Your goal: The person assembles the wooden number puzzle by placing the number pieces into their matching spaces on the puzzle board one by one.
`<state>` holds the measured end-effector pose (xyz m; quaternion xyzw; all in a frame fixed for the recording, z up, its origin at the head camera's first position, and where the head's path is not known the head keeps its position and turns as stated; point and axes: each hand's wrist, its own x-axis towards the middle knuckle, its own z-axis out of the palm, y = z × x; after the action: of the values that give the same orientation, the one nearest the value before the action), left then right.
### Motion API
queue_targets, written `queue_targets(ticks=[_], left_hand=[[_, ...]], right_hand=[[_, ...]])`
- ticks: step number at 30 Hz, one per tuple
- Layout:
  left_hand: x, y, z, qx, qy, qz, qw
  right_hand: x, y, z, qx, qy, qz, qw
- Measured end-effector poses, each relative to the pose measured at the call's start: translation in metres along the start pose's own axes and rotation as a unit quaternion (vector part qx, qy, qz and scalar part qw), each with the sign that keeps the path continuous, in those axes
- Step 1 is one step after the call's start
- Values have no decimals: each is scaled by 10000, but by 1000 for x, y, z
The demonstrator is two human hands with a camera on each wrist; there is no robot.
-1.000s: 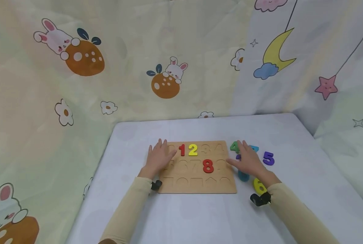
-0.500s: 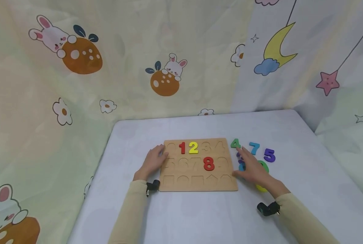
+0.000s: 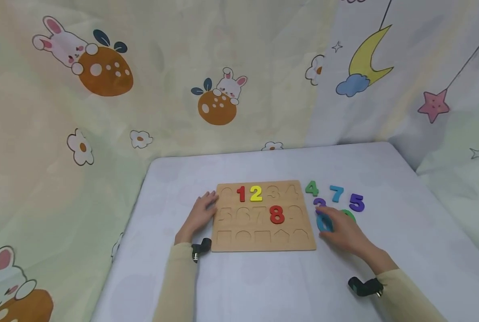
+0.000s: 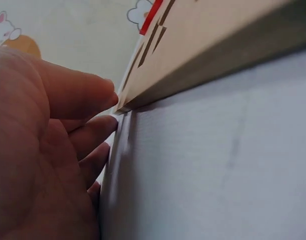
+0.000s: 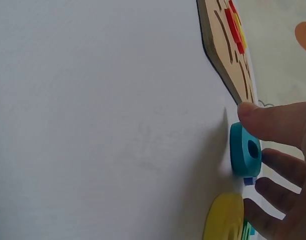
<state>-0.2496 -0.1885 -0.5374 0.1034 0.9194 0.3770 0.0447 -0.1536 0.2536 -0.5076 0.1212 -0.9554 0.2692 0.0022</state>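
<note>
A wooden number board (image 3: 239,243) lies on the table, with a red 1 (image 3: 241,194), a yellow 2 (image 3: 256,193) and a red 8 (image 3: 277,214) in it. My left hand (image 3: 200,214) is at the board's left edge, its fingertips right against the edge in the left wrist view. To the board's right, my right hand (image 3: 345,232) is over a blue 0 (image 3: 319,224). In the right wrist view the thumb is spread at one end of the blue 0 (image 5: 238,150) and the fingers are at its far side, not closed round it.
Around the right hand lie a green 4 (image 3: 312,188), a blue 7 (image 3: 336,193), a purple 5 (image 3: 357,203), a purple 3 (image 3: 319,202) and a partly covered green piece (image 3: 350,214). A yellow piece (image 5: 223,217) shows in the right wrist view. Printed cloth hangs behind the table.
My left hand has moved off the board's top to its left edge. My right hand has moved from beside the green 4 back toward me, to the blue 0. The head view tilts slightly.
</note>
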Motion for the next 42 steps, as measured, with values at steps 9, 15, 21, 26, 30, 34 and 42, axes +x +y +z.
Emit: queue_targets(ticks=[9, 15, 21, 26, 30, 34, 42], left_hand=[[-7, -6, 3, -98, 3, -31, 9999], [-11, -5, 5, -38, 54, -23, 10000], [-16, -3, 10, 216, 145, 58, 9996], [-20, -4, 15, 510, 176, 191, 9984], [-22, -4, 14, 599, 211, 268, 9976], [-23, -3, 12, 682, 198, 285, 9971], [-25, 0, 12, 699, 158, 428, 9965]], right_hand=[[-6, 6, 4, 107, 158, 125, 9997], [-8, 9, 8, 126, 365, 61, 9992], [-7, 8, 10, 158, 408, 144, 9989], [-1, 1, 12, 249, 570, 53, 9981], [8, -9, 14, 267, 698, -81, 9972], [20, -21, 15, 314, 676, -124, 9971], [39, -36, 24, 591, 466, 123, 9971]])
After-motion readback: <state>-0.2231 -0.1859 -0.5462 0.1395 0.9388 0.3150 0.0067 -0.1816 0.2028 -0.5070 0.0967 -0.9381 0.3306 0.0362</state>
